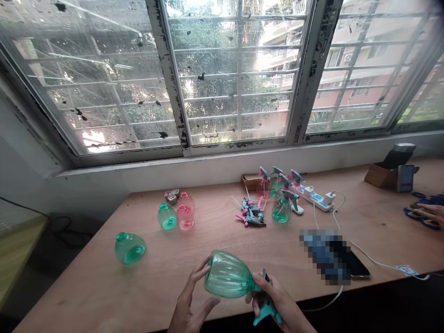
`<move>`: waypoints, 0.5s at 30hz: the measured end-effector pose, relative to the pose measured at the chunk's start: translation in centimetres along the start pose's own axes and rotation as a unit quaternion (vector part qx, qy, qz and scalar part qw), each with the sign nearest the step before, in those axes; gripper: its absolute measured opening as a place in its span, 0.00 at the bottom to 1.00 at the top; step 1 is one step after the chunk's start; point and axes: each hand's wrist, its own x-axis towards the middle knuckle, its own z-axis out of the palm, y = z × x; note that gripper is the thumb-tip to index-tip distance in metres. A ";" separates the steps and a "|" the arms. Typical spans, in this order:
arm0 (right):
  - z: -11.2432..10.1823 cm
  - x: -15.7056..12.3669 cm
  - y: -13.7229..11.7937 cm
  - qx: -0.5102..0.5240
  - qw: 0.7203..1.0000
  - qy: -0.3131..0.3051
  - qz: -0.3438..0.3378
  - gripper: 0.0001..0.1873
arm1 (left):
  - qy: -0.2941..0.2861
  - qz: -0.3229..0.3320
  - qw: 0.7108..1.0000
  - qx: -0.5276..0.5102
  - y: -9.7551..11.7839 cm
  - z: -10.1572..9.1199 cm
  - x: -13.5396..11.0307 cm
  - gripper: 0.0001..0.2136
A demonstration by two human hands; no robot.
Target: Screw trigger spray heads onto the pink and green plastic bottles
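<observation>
A green transparent spray bottle point(227, 274) lies tilted in the air above the table's front edge, its base to the left. My right hand point(277, 296) is closed around its neck and its teal-and-grey trigger sprayer point(267, 312). At the base, my left hand point(190, 300) is open, with fingers and thumb spread apart. Its fingertips are at the bottle's edge; whether they press on it I cannot tell. Farther back are several loose trigger sprayers point(252, 213) in a pile. To their right stands a green bottle point(281, 210) with a sprayer fitted, among several other fitted bottles.
On the left are green bottles without sprayers point(130, 248) and pink ones point(186, 210), near small boxes point(171, 196). A power strip point(322, 201), cables and a phone point(357, 266) lie right. Another person's hand point(432, 212) is by blue-handled scissors point(421, 217). Windows stand behind the table.
</observation>
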 end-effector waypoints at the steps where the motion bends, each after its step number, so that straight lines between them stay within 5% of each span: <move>1: 0.1 -0.2 0.1 -0.012 1.000 0.000 -0.014 0.23 | 0.000 -0.002 1.000 -0.005 0.0 -0.1 -0.2 0.21; 7: -0.6 -1.4 0.7 -0.099 0.990 0.042 -0.091 0.24 | 0.046 0.016 0.997 0.057 -0.8 -0.1 -1.3 0.15; 15: -1.0 -1.5 1.6 -0.032 0.998 0.036 -0.029 0.26 | 0.002 -0.022 0.997 0.069 -1.6 -0.2 -2.0 0.21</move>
